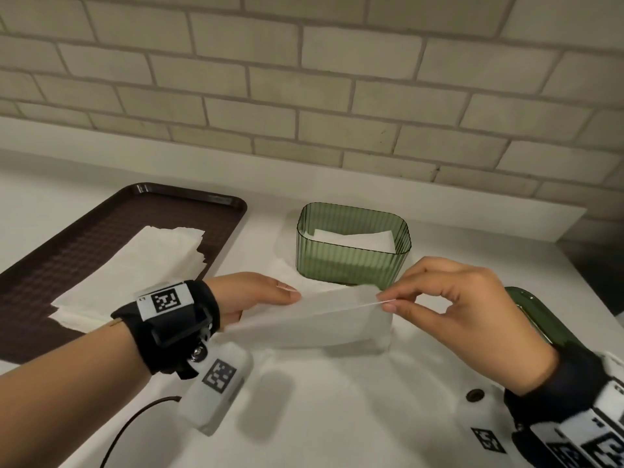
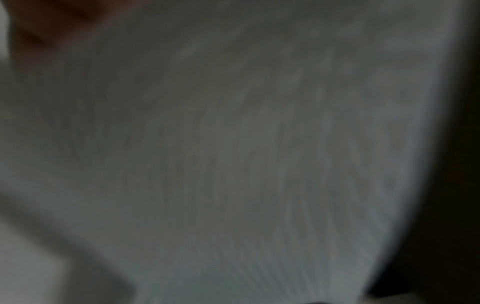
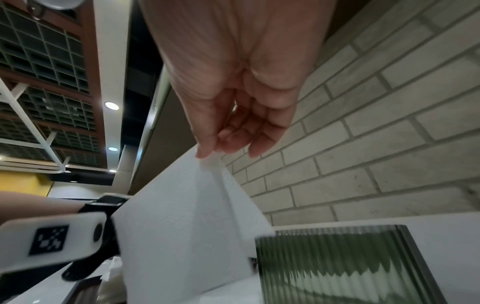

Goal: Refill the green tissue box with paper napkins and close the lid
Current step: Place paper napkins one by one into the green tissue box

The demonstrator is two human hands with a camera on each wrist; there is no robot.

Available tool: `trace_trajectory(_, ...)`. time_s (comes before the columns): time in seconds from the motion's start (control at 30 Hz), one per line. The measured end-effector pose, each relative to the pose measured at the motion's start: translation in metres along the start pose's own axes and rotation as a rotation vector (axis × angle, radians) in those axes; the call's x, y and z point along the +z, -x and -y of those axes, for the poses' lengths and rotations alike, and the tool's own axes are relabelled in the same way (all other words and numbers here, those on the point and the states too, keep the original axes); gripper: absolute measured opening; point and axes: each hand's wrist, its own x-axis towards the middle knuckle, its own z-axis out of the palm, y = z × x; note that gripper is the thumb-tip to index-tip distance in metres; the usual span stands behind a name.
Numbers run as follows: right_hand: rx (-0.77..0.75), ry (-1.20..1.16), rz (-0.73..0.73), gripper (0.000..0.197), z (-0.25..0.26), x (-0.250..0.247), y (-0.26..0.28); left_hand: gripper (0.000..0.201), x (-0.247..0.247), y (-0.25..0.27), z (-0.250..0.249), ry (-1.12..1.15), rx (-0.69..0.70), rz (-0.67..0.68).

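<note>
The green ribbed tissue box [image 1: 351, 251] stands open on the white counter with a white napkin lying inside it. Just in front of the box, both hands hold one white paper napkin [image 1: 320, 319] stretched between them, above the counter. My left hand [image 1: 290, 297] grips its left end with the thumb on top. My right hand [image 1: 388, 300] pinches its right upper corner between thumb and fingertips, which the right wrist view also shows [image 3: 221, 152]. The dark green lid [image 1: 537, 319] lies to the right, partly hidden behind my right wrist. The left wrist view is filled with blurred napkin [image 2: 233, 164].
A brown tray [image 1: 101, 231] at the left holds a stack of white napkins [image 1: 141, 261]. A brick wall with a low white ledge [image 1: 439, 197] runs behind the box. A dark cable [image 1: 135, 420] crosses the counter near the front edge.
</note>
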Motion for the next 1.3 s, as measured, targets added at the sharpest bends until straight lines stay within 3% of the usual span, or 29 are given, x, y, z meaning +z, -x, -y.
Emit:
trace_trajectory(0.07, 0.011, -0.004, -0.004, 0.007, 0.004, -0.006, -0.004, 0.009, 0.008, 0.002, 0.005, 0.002, -0.012, 0.023)
trace_trajectory(0.17, 0.065, -0.032, -0.013, 0.008, 0.006, -0.014, -0.015, 0.028, 0.019, 0.008, 0.006, -0.129, -0.011, 0.041)
trace_trajectory(0.23, 0.124, -0.074, -0.012, 0.008, 0.002, -0.019, -0.024, 0.048, 0.025, 0.014, 0.008, -0.278, 0.137, -0.023)
trace_trajectory(0.3, 0.187, -0.144, -0.008, 0.005, -0.003, -0.021, -0.035, 0.055, 0.031, 0.023, 0.009, -0.312, 0.351, -0.084)
trace_trajectory(0.4, 0.301, -0.293, -0.053, 0.007, -0.013, -0.020, -0.049, 0.037, 0.047, 0.027, 0.008, 0.009, 0.482, -0.196)
trace_trajectory(0.47, 0.400, -0.389, -0.111, 0.010, -0.020, -0.018, -0.058, 0.053, 0.052, 0.025, 0.005, 0.339, 0.402, -0.214)
trace_trajectory(0.53, 0.477, -0.434, -0.158, 0.012, -0.028, -0.015, -0.067, 0.070, 0.053, 0.026, -0.002, 0.378, 0.418, -0.159)
trace_trajectory(0.57, 0.512, -0.446, -0.180, 0.011, -0.033, -0.013, -0.071, 0.066, 0.056, 0.027, -0.007, 0.348, 0.455, -0.178)
trace_trajectory(0.67, 0.604, -0.441, -0.240, 0.007, -0.049, -0.004, -0.084, 0.029, 0.052, 0.025, -0.018, 0.283, 0.587, -0.404)
trace_trajectory(0.77, 0.657, -0.412, -0.297, 0.009, -0.066, 0.006, -0.096, 0.036, 0.044, 0.014, -0.035, 0.132, 0.639, -0.601)
trace_trajectory(0.9, 0.704, -0.421, -0.335, 0.008, -0.081, 0.017, -0.106, 0.036, 0.031, -0.010, -0.052, -0.048, 0.613, -0.726)
trace_trajectory(1.03, 0.701, -0.471, -0.274, 0.044, -0.094, 0.022, -0.110, 0.038, 0.022, -0.036, -0.065, -0.268, 0.545, -0.869)
trace_trajectory(1.1, 0.674, -0.363, -0.277, 0.051, -0.099, 0.024, -0.112, 0.037, 0.020, -0.046, -0.070, -0.392, 0.501, -0.896)
trace_trajectory(1.3, 0.537, 0.050, -0.194, 0.047, -0.110, 0.027, -0.116, 0.028, 0.016, -0.072, -0.075, -0.815, 0.367, -0.938)
